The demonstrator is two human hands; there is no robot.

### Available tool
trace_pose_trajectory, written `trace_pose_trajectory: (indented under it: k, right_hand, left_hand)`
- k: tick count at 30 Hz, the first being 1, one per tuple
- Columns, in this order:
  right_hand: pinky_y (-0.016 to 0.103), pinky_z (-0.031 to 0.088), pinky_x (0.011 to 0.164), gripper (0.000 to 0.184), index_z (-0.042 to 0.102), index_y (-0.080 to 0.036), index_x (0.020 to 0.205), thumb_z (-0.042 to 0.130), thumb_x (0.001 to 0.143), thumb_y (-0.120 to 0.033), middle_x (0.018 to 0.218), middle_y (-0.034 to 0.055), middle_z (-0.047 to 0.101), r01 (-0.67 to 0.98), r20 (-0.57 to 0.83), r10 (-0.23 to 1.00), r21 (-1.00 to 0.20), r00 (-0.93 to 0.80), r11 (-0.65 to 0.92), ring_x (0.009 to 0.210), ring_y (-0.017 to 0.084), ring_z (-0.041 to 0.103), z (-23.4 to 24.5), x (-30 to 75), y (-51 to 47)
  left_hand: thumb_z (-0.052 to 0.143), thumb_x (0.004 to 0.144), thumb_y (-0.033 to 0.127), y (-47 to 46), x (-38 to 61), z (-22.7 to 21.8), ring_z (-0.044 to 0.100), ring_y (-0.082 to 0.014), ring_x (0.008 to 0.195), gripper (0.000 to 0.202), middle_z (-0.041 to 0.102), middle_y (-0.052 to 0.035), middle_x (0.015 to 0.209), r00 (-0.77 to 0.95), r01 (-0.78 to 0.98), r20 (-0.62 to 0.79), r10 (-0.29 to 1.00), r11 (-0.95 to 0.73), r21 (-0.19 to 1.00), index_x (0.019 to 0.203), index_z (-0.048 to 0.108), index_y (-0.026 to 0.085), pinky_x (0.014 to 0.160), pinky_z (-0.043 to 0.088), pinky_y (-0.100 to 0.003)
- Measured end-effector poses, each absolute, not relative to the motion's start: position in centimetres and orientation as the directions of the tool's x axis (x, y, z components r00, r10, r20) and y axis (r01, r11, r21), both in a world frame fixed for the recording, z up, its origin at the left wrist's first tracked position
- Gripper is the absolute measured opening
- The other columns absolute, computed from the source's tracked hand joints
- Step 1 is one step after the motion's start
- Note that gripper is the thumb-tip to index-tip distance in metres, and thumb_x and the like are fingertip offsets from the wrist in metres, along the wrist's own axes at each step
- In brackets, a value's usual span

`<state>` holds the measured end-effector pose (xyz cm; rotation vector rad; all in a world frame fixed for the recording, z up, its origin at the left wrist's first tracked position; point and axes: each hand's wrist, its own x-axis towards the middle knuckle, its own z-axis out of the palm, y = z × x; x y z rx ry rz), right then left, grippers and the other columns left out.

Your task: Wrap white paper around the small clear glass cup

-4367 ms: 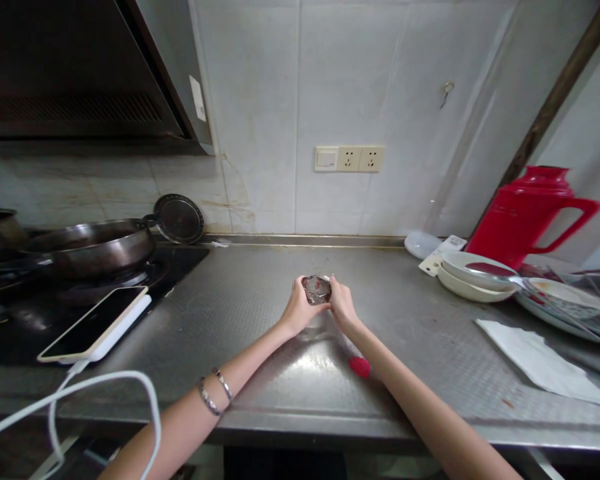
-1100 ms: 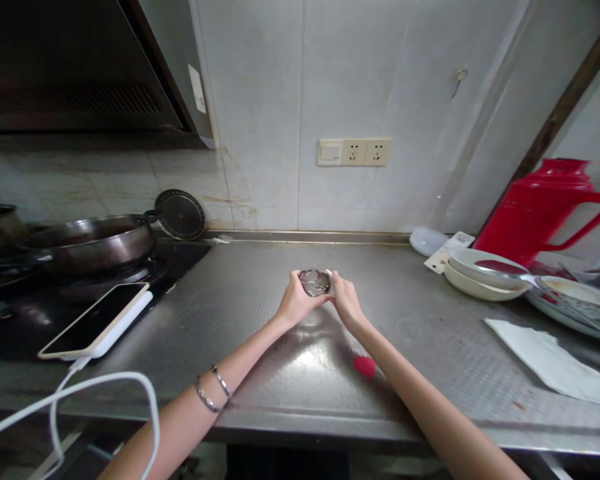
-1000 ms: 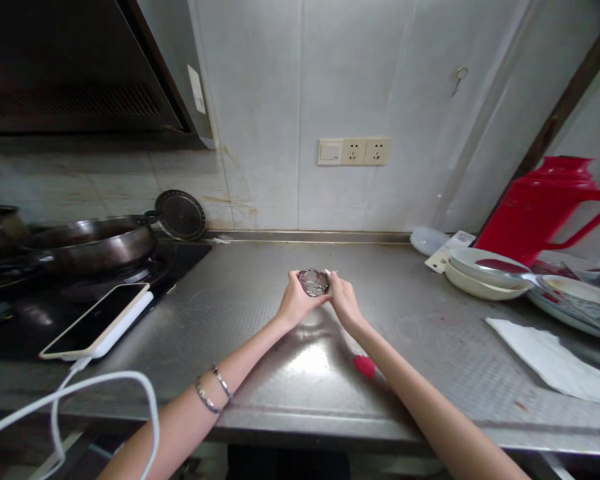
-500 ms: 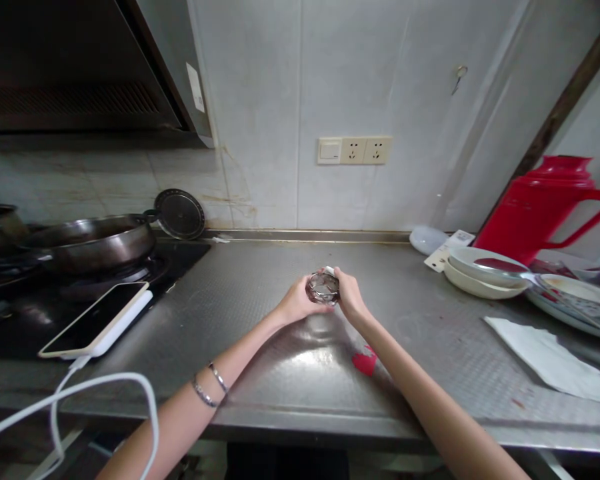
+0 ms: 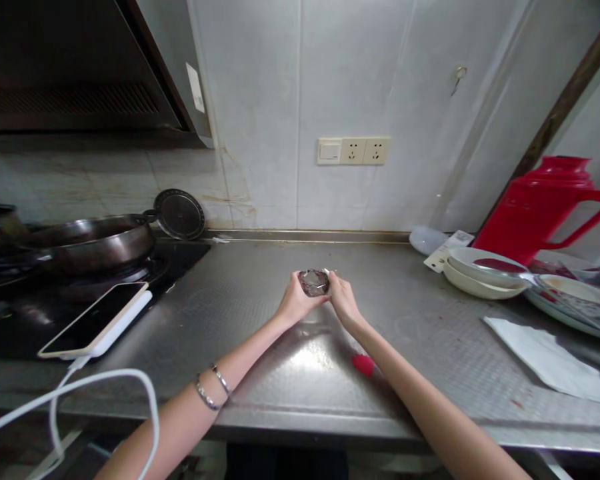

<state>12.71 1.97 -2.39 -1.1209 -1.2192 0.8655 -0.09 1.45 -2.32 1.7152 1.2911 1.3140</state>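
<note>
In the middle of the counter, my left hand (image 5: 296, 300) is wrapped round the side of a small, shiny, see-through glass (image 5: 314, 283), its round mouth tilted toward me. My right hand (image 5: 341, 295) closes on the glass's right edge. A small pale bit shows by my right fingertips at the rim; I cannot make out what it is. Beneath my right forearm lies a small red thing (image 5: 363, 364), partly hidden by the arm.
A steel pan (image 5: 97, 243) sits on the black stove at left, near a charging phone (image 5: 97, 320) with a white cable (image 5: 105, 377). At right stand a red thermos jug (image 5: 535, 213), stacked bowls (image 5: 480, 273) and a white paper sheet (image 5: 550, 360). The steel counter (image 5: 250, 267) stretches between.
Both hands have shifted slightly left with the glass, and its mouth has turned a little in my grip. My right fingers have slid along the rim.
</note>
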Motion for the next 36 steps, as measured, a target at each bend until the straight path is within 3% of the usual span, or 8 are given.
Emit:
trace_pose_trajectory:
  k: [5,8,12,15,22,29,32,36]
  right_hand:
    - [0.028,0.04,0.063,0.048,0.07,-0.012,0.082,0.043,0.078,-0.051,0.071,0.0058,0.068,0.012,0.218,0.95,-0.975,0.224,0.221,0.068,0.02,0.057,-3.0,13.7,3.1]
    - [0.028,0.042,0.066,0.047,0.071,-0.012,0.083,0.047,0.076,-0.051,0.071,0.0063,0.069,-0.024,0.201,0.955,-0.977,0.217,0.211,0.072,0.021,0.059,-3.0,14.0,3.5]
    - [0.029,0.043,0.067,0.047,0.072,-0.013,0.082,0.048,0.075,-0.053,0.069,0.006,0.069,-0.061,0.194,0.969,-0.977,0.156,0.205,0.071,0.021,0.06,-2.8,13.6,3.3]
    - [0.028,0.043,0.066,0.045,0.071,-0.014,0.079,0.048,0.075,-0.053,0.069,0.0054,0.068,-0.055,0.214,0.967,-0.973,0.14,0.224,0.068,0.02,0.059,-2.4,13.3,2.9]
    - [0.026,0.035,0.057,0.047,0.065,-0.014,0.066,0.043,0.078,-0.054,0.062,0.0022,0.061,0.082,0.277,0.945,-0.961,0.176,0.266,0.061,0.016,0.05,-1.0,13.3,1.5]
    - [0.026,0.037,0.062,0.047,0.063,-0.014,0.066,0.042,0.08,-0.054,0.068,0.0035,0.062,0.061,0.299,0.941,-0.954,0.159,0.293,0.068,0.017,0.051,-1.2,12.7,1.0]
    - [0.026,0.037,0.062,0.046,0.064,-0.014,0.067,0.043,0.079,-0.053,0.065,0.0034,0.062,0.065,0.293,0.934,-0.956,0.206,0.286,0.068,0.017,0.051,-1.5,13.1,1.6]
    - [0.026,0.037,0.059,0.045,0.067,-0.013,0.073,0.045,0.077,-0.052,0.066,0.0036,0.065,0.014,0.239,0.938,-0.97,0.25,0.243,0.063,0.017,0.052,-1.7,14.2,2.6]
  left_hand:
    - [0.083,0.055,0.03,1.8,-0.1,-2.4,0.06,-0.0227,0.106,0.081,0.06,-0.0135,0.119,0.34,0.037,0.33,0.88,-0.363,0.931,0.122,0.041,0.016,0.096,0.045,-0.038]
    - [0.081,0.059,0.03,2.0,-0.4,-2.3,0.06,-0.0228,0.106,0.074,0.061,-0.0132,0.119,0.401,0.002,0.309,0.862,-0.339,0.941,0.122,0.045,0.016,0.096,0.045,-0.038]
    - [0.086,0.047,0.033,2.0,-1.0,-2.3,0.061,-0.0255,0.101,0.083,0.065,-0.0126,0.111,0.348,0.181,0.307,0.886,-0.384,0.905,0.119,0.049,0.015,0.091,0.047,-0.039]
    - [0.085,0.049,0.038,1.8,-1.2,-2.2,0.063,-0.025,0.094,0.075,0.067,-0.011,0.102,0.321,0.27,0.304,0.897,-0.394,0.878,0.111,0.052,0.014,0.084,0.05,-0.039]
    - [0.082,0.053,0.044,1.2,-0.6,-1.8,0.064,-0.0236,0.095,0.069,0.065,-0.0115,0.103,0.12,0.302,0.371,0.921,-0.39,0.87,0.105,0.046,0.015,0.084,0.049,-0.036]
    - [0.083,0.053,0.043,1.1,0.2,-2.2,0.061,-0.026,0.103,0.077,0.061,-0.014,0.111,-0.026,0.266,0.385,0.923,-0.365,0.892,0.111,0.042,0.015,0.088,0.049,-0.041]
    - [0.082,0.057,0.036,1.0,0.3,-2.4,0.06,-0.0256,0.106,0.083,0.059,-0.0144,0.118,0.126,0.166,0.361,0.924,-0.378,0.911,0.122,0.036,0.016,0.088,0.051,-0.042]
    - [0.073,0.069,0.033,0.9,0.0,-2.1,0.058,-0.0265,0.109,0.067,0.057,-0.0138,0.124,0.376,0.053,0.317,0.87,-0.362,0.931,0.125,0.039,0.018,0.072,0.057,-0.034]
